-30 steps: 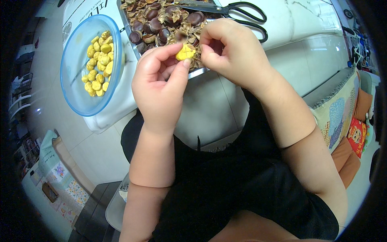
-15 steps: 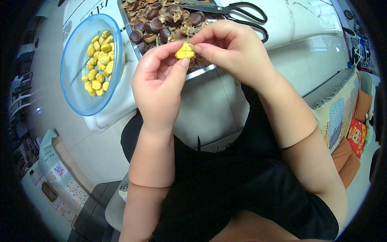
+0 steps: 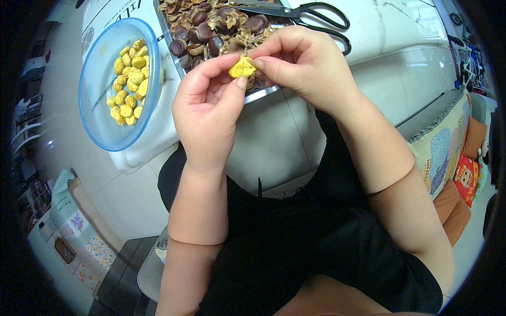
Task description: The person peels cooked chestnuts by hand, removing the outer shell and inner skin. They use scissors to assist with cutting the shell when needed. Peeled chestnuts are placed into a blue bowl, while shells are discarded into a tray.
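Note:
Between thumb and forefinger, my left hand point(image 3: 208, 105) pinches a peeled yellow chestnut point(image 3: 242, 67). The thumb and forefinger of my right hand point(image 3: 305, 66) are closed at the nut's right edge; whether a scrap of skin sits between those fingertips is too small to tell. Both hands are above the near edge of a metal tray point(image 3: 263, 94), which holds brown unpeeled chestnuts point(image 3: 200, 32) and torn shells point(image 3: 232, 20). To the left, a clear bowl with a blue rim point(image 3: 87, 100) contains several peeled yellow chestnuts point(image 3: 126, 84).
Black-handled scissors point(image 3: 321, 18) lie across the tray's far right, their handles over the white marbled table point(image 3: 395, 26). A sofa with a patterned cover point(image 3: 443, 142) and a red cushion point(image 3: 466, 171) stands at the right. A stool edge point(image 3: 147, 274) shows at the lower left.
The chestnut has turned slightly in my fingers, and its visible face looks different. Both hands stay almost in the same place; bowl, tray and scissors have not moved.

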A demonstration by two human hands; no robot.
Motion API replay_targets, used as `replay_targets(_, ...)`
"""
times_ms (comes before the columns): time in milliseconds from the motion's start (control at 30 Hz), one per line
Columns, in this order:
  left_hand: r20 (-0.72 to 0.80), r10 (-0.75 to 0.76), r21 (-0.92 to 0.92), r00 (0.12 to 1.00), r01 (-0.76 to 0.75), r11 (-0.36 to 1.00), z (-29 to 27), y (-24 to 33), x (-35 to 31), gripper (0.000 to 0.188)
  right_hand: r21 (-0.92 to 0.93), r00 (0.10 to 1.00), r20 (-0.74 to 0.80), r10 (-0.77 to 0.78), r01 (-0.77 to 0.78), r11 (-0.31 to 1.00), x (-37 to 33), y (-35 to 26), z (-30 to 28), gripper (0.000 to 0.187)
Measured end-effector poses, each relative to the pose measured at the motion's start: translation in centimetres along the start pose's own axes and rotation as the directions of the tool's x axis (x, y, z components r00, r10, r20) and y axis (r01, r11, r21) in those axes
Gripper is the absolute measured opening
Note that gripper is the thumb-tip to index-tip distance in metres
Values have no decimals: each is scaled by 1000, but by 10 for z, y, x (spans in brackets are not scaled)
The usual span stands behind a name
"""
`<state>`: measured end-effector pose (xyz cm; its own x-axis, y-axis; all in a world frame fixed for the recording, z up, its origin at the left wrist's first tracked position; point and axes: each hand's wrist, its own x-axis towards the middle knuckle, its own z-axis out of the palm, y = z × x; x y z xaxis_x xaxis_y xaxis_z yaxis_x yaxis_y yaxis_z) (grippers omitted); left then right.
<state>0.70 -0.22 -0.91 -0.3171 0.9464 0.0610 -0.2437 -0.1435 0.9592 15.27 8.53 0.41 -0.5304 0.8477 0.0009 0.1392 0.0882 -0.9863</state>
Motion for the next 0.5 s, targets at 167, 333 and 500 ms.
replay_targets(167,-1,9,42,1000,-9,999,-1,1,-1,29,51,999,26,27,-28,998,0,-2,0,13)
replay_targets(333,-3,14,87,1000,-14,996,0,2,-1,28,36,998,55,23,-25,999,0,-5,-2,14)
replay_targets(500,1,22,92,1000,-22,996,-1,2,-1,28,70,996,67,54,-59,996,0,-6,-3,13)
